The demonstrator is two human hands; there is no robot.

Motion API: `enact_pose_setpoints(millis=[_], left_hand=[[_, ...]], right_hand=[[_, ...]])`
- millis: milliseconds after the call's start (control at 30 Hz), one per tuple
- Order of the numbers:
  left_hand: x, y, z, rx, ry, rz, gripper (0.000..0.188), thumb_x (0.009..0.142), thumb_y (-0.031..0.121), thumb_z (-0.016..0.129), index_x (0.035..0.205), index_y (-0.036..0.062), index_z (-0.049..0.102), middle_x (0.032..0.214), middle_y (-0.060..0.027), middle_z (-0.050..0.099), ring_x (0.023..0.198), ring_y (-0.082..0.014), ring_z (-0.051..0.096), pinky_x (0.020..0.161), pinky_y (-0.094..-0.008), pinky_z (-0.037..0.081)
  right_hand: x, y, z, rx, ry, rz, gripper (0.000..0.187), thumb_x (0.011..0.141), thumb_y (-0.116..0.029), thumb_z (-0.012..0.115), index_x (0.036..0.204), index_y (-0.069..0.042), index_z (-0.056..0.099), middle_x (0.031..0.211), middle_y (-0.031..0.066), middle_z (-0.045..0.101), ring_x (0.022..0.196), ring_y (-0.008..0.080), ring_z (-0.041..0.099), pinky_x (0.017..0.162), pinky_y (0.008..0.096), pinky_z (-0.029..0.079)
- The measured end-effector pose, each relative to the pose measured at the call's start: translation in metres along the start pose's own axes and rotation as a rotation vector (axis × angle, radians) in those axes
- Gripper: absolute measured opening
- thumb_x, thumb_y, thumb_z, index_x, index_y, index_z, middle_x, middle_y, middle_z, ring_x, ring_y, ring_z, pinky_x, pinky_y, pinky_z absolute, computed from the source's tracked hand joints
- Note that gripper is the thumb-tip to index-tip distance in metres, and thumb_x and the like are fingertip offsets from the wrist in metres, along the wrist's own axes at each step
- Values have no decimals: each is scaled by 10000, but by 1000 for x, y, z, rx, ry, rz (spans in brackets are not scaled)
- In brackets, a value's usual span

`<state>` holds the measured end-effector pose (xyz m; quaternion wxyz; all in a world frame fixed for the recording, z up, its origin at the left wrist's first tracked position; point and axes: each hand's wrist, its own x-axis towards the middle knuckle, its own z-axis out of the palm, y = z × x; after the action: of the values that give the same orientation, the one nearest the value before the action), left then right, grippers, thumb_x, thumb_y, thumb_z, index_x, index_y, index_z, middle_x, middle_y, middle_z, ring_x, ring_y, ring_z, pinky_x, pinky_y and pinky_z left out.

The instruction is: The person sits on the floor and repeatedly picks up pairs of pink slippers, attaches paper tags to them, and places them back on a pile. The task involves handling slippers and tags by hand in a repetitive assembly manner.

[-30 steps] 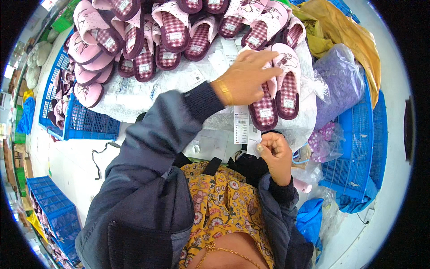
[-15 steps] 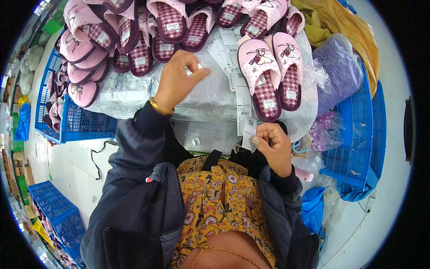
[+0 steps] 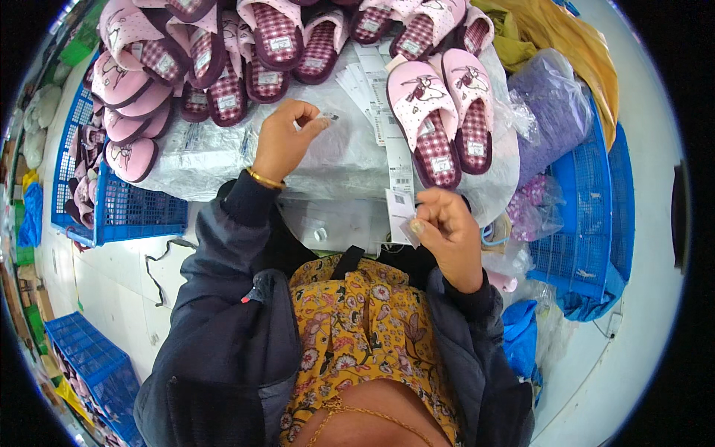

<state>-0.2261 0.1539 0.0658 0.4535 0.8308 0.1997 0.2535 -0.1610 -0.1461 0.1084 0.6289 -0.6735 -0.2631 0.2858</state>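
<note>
My left hand [image 3: 287,141] is over the plastic-covered work surface, with thumb and forefinger closed in a pinch. At their tips is a small pale piece with a dark mark [image 3: 330,116], perhaps a sticker, too small to name surely. My right hand [image 3: 451,237] pinches the lower end of a white label strip [image 3: 400,212] at the near edge of the surface. This strip runs up past a pair of pink slippers [image 3: 438,119] with checked insoles and dark red soles. A pink slipper with a printed figure [image 3: 473,82] stands as the right one of that pair.
More pink slippers [image 3: 277,41] crowd the far side. Several loose label strips [image 3: 360,86] lie beside the pair. Blue crates stand at left [image 3: 145,216] and right [image 3: 577,253]. A bagged purple bundle [image 3: 555,104] sits at the right, below yellow cloth [image 3: 573,33].
My left hand has lowered slightly and shifted left. The right hand has moved a little left and up with the strip's end. The whole view has shifted slightly.
</note>
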Motion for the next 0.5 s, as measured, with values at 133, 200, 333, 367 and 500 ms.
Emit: enact_pose_setpoints(millis=[133,200,333,367,500], left_hand=[[-34,36,18,-373,-187,-102,130,891,80,732,894,9,623,770,68,548,701,-17,449,622,-194,385],[-44,48,24,-415,-224,-61,109,885,49,730,923,12,635,788,66,564,712,-17,465,624,-189,390],[-53,60,28,-414,-265,-47,116,872,57,744,935,9,660,786,45,582,711,-32,479,626,-201,409],[-53,61,27,-408,-270,-30,117,869,58,746,934,10,662,786,43,585,710,-33,480,625,-201,409],[-55,63,27,-338,-277,-23,117,861,58,748,937,15,670,791,37,598,712,-37,485,623,-207,413]], right_hand=[[18,-21,21,115,20,12,447,885,-13,680,1282,-13,474,827,6,620,668,24,500,592,185,398],[31,-21,25,70,64,23,446,881,-20,684,1274,5,475,844,18,638,686,24,517,600,183,408],[40,-14,27,133,74,52,410,875,-30,698,1234,22,508,883,46,667,739,41,571,637,191,449],[39,-15,28,143,66,65,383,877,-26,695,1214,31,523,904,57,673,763,50,589,660,194,465],[38,-12,25,145,48,68,358,878,-20,691,1198,33,538,921,56,675,778,55,592,679,196,470]])
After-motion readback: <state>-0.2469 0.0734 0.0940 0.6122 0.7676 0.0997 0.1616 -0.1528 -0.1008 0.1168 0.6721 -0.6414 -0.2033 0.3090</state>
